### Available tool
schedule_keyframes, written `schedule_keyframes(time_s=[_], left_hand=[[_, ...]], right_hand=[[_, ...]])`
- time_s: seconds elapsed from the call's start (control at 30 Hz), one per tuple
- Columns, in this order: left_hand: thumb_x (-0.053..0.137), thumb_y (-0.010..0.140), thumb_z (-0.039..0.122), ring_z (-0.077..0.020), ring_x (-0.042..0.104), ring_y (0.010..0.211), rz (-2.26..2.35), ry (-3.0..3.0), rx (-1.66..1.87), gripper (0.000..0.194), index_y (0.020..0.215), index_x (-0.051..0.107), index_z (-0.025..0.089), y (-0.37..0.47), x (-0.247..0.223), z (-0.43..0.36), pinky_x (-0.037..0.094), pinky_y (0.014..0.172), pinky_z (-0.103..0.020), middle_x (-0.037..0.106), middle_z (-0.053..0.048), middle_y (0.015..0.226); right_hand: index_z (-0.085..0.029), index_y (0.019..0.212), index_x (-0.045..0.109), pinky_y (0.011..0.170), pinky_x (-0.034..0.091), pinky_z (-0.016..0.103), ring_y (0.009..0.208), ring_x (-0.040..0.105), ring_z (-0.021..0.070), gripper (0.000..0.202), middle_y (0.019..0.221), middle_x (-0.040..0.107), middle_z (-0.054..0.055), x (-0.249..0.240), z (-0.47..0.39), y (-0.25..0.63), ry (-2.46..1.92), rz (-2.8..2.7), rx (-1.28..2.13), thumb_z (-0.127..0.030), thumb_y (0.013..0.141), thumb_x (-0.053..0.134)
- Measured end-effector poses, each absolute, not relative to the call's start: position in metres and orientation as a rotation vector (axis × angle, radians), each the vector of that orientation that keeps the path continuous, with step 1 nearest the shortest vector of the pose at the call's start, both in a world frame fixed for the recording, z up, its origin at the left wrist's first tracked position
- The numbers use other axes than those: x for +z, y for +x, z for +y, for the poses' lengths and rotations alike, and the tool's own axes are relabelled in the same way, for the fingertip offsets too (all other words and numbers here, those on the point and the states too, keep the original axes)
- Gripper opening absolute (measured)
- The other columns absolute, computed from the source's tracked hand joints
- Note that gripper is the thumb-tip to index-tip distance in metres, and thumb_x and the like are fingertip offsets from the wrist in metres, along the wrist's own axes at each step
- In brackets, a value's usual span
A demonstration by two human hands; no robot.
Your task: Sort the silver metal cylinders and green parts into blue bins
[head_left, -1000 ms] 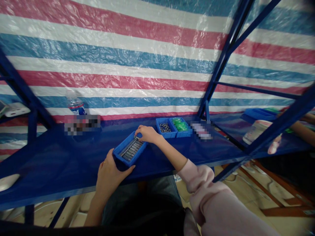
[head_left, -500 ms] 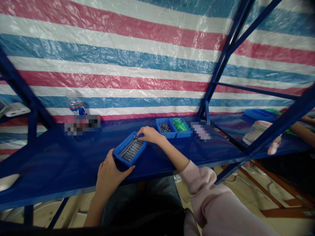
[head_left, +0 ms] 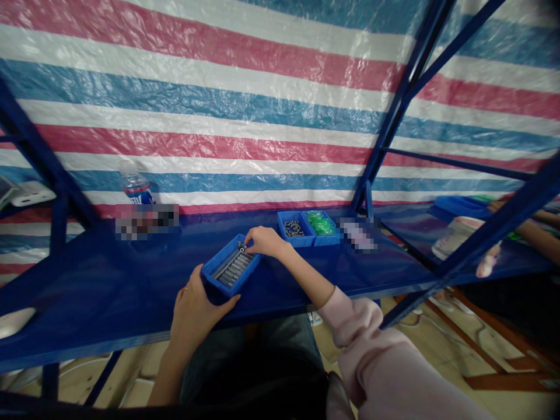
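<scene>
Blue plastic forms the parts bin [head_left: 217,286], which sits on the worktop [head_left: 144,291] near its front edge and carries a row of grey metal rods [head_left: 234,269]. At its near left corner, the left hand [head_left: 196,309] is spread open, fingers against the left end and thumb along the near side. The right hand [head_left: 266,241] reaches over the bin's far right end, thumb and fingertips drawn close beside a small ring-shaped metal fitting [head_left: 241,248]; whether they grip it, I cannot tell.

Beyond the bin to the right stand two more blue containers side by side: the small-parts box [head_left: 294,228] with little metal pieces, and the green-filled box [head_left: 321,224]. Farther left and behind the bin is a clear bottle [head_left: 137,188] with a blue label, close to the striped plastic sheet [head_left: 227,140]. Well left of the bin lies a white object [head_left: 16,322], partly cut off.
</scene>
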State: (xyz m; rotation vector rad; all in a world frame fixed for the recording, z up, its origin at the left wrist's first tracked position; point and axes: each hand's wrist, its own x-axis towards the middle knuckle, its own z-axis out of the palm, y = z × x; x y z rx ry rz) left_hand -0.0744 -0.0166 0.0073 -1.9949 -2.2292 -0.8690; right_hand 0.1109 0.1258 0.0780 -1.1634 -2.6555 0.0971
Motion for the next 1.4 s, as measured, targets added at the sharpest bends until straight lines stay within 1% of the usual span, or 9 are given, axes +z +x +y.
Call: schedule_keyframes(time_s=[0.13,0.33,0.43,0.53,0.63,0.7,0.87,1.13,1.4], left_hand=[[0.062,0.062,0.069,-0.0357,0.06,0.11,-2.232,-1.994,-0.871,0.1,0.137,0.026,0.014,-0.0745,0.007,-0.0165,0.045,0.094,-0.046,0.054,-0.018,0.127],[0.063,0.063,0.068,-0.0354,0.059,0.111,-2.237,-1.998,-0.879,0.101,0.138,0.024,0.013,-0.0745,0.0065,-0.0159,0.045,0.093,-0.045,0.054,-0.019,0.129],[0.063,0.062,0.069,-0.0355,0.059,0.111,-2.248,-2.002,-0.882,0.102,0.139,0.024,0.013,-0.0743,0.0071,-0.0162,0.045,0.093,-0.045,0.055,-0.019,0.127],[0.063,0.062,0.068,-0.0352,0.06,0.11,-2.252,-1.997,-0.882,0.101,0.137,0.026,0.012,-0.0741,0.0082,-0.0166,0.046,0.091,-0.044,0.056,-0.019,0.125],[0.063,0.062,0.068,-0.0355,0.061,0.109,-2.255,-1.993,-0.878,0.1,0.137,0.027,0.012,-0.0742,0.0087,-0.0166,0.047,0.091,-0.044,0.057,-0.019,0.124],[0.062,0.062,0.069,-0.0354,0.061,0.108,-2.255,-1.995,-0.874,0.101,0.137,0.027,0.012,-0.0744,0.0081,-0.0162,0.046,0.091,-0.045,0.057,-0.019,0.124],[0.062,0.063,0.07,-0.0348,0.059,0.112,-2.244,-1.997,-0.876,0.103,0.139,0.025,0.011,-0.0748,0.0049,-0.0154,0.045,0.094,-0.044,0.056,-0.019,0.127],[0.062,0.062,0.069,-0.0357,0.058,0.113,-2.252,-1.998,-0.888,0.102,0.139,0.024,0.014,-0.0744,0.0055,-0.0159,0.044,0.096,-0.045,0.054,-0.019,0.129],[0.062,0.062,0.07,-0.0357,0.059,0.112,-2.259,-1.992,-0.891,0.103,0.139,0.025,0.012,-0.0734,0.0071,-0.0165,0.045,0.094,-0.045,0.055,-0.02,0.128]], right_hand=[[-0.02,0.09,0.076,0.072,0.05,0.027,0.093,0.068,0.0245,0.017,0.099,0.074,0.007,0.078,0.1249,0.1079,-1.168,-2.655,0.068,-0.021,0.074,0.07],[-0.018,0.099,0.073,0.086,0.047,0.029,0.101,0.066,0.0224,0.021,0.106,0.072,0.009,0.0755,0.1207,0.1075,-1.085,-2.609,0.039,-0.022,0.085,0.058],[-0.018,0.101,0.072,0.092,0.044,0.033,0.108,0.062,0.0223,0.021,0.116,0.068,0.01,0.0768,0.1196,0.108,-1.038,-2.568,0.044,-0.022,0.088,0.055],[-0.018,0.098,0.073,0.095,0.043,0.036,0.114,0.059,0.0233,0.02,0.126,0.062,0.011,0.0786,0.1193,0.1088,-0.921,-2.547,0.154,-0.025,0.085,0.061],[-0.019,0.089,0.075,0.096,0.042,0.037,0.115,0.058,0.0245,0.014,0.126,0.062,0.01,0.0789,0.1183,0.1092,-0.839,-2.637,0.247,-0.025,0.078,0.068],[-0.019,0.086,0.075,0.097,0.04,0.041,0.117,0.055,0.026,0.012,0.127,0.061,0.011,0.0786,0.1173,0.1098,-0.881,-2.653,0.215,-0.023,0.076,0.069],[-0.016,0.091,0.073,0.1,0.035,0.049,0.12,0.051,0.0281,0.014,0.127,0.06,0.014,0.0803,0.1165,0.1138,-0.982,-2.54,0.061,-0.019,0.08,0.066],[-0.019,0.101,0.072,0.101,0.036,0.047,0.12,0.05,0.0254,0.019,0.128,0.06,0.011,0.0769,0.1209,0.113,-0.907,-2.52,-0.057,-0.022,0.085,0.063],[-0.023,0.104,0.072,0.102,0.037,0.048,0.125,0.049,0.0272,0.024,0.138,0.053,0.011,0.0739,0.1229,0.1121,-1.046,-2.627,-0.034,-0.018,0.082,0.065]])
